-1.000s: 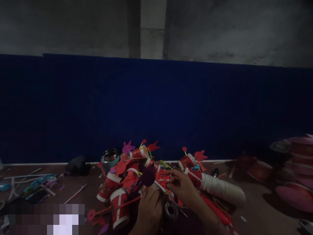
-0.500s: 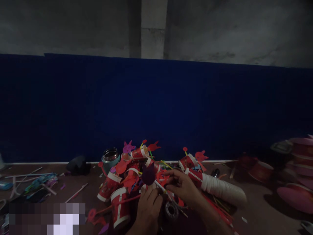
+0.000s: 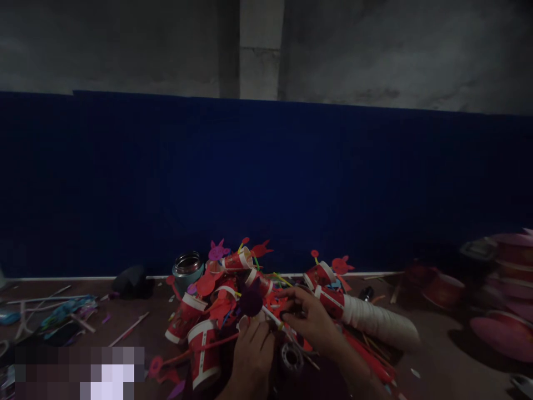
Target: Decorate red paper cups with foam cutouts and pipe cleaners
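Note:
My left hand (image 3: 253,350) is closed around a paper cup (image 3: 242,324), of which only a bit of the pale rim shows above the fingers. A dark purple paper cut-out (image 3: 250,301) stands up just beyond those fingers. With bent fingers, my right hand (image 3: 314,325) pinches at a white straw (image 3: 272,316) that slants between the hands; its exact grip is partly hidden. Below and between the wrists lies a tape roll (image 3: 290,356). Red paper cups (image 3: 204,350) with red and purple animal cut-outs are heaped just past both hands.
A long stack of white-rimmed cups (image 3: 378,322) lies right of my right hand. Behind the heap stands an open teal flask (image 3: 187,269). Loose sticks and scraps (image 3: 69,311) litter the left side. Pink and red stacked pieces (image 3: 506,328) stand far right. A blue panel (image 3: 258,178) rises behind.
The purple cut-out has shifted slightly left and down together with my left hand. My right hand stays almost in place beside the straw.

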The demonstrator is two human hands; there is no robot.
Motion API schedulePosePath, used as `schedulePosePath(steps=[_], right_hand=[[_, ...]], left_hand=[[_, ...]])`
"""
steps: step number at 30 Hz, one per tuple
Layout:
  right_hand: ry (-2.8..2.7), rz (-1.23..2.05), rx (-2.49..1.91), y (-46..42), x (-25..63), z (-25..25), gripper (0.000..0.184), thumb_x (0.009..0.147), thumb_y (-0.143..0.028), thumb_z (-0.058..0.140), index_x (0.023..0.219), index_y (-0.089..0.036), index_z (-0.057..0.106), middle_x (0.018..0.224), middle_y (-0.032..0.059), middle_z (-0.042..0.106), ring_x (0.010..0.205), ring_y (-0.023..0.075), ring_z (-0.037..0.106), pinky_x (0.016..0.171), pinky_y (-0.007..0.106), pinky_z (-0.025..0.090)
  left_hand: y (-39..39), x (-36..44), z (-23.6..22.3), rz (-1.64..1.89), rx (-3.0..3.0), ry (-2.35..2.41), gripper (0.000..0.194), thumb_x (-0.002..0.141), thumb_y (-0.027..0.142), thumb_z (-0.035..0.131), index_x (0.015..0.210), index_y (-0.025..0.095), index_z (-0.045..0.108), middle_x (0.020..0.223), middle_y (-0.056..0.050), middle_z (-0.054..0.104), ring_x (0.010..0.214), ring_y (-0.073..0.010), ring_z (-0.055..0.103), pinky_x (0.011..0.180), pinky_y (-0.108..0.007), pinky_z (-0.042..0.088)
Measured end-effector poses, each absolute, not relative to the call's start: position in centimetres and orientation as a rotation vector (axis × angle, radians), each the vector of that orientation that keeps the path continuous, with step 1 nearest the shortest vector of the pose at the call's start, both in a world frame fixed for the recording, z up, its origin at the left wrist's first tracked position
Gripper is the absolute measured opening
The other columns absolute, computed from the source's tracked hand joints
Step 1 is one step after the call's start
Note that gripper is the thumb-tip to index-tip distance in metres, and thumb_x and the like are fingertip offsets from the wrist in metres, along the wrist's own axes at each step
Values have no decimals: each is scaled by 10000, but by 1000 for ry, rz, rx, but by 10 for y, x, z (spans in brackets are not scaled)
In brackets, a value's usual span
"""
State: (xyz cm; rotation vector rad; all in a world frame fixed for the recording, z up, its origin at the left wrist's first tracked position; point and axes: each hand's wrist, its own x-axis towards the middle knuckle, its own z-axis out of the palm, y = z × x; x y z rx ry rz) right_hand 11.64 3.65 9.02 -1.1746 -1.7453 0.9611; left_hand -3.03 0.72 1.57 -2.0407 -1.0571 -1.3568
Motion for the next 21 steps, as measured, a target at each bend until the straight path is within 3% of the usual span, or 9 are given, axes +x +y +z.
schedulePosePath(steps=[5, 10, 21], right_hand=[[-1727, 993, -1160, 37, 118, 92, 323, 616, -116, 549, 933, -159, 597, 648, -26, 593, 634, 136, 569, 610, 257, 435], [-1730, 1041, -1115, 40, 121, 87, 349, 629, -133, 593, 977, -162, 589, 649, -32, 588, 629, 133, 564, 623, 263, 435], [-1731, 981, -1170, 37, 119, 87, 284, 627, -112, 562, 903, -171, 589, 653, -35, 593, 621, 126, 555, 587, 232, 404]], left_hand=[[7, -29, 19, -1398, -2066, -1084, 350, 921, 190, 289, 765, 195, 602, 719, -25, 626, 684, -167, 557, 774, -354, 379], [3, -32, 21, -1403, -2141, -1096, 346, 915, 182, 280, 869, 207, 622, 820, -43, 642, 805, -184, 576, 825, -371, 377], [7, -28, 15, -1425, -2070, -1064, 340, 918, 173, 276, 832, 197, 604, 785, -42, 647, 788, -184, 583, 836, -384, 375]])
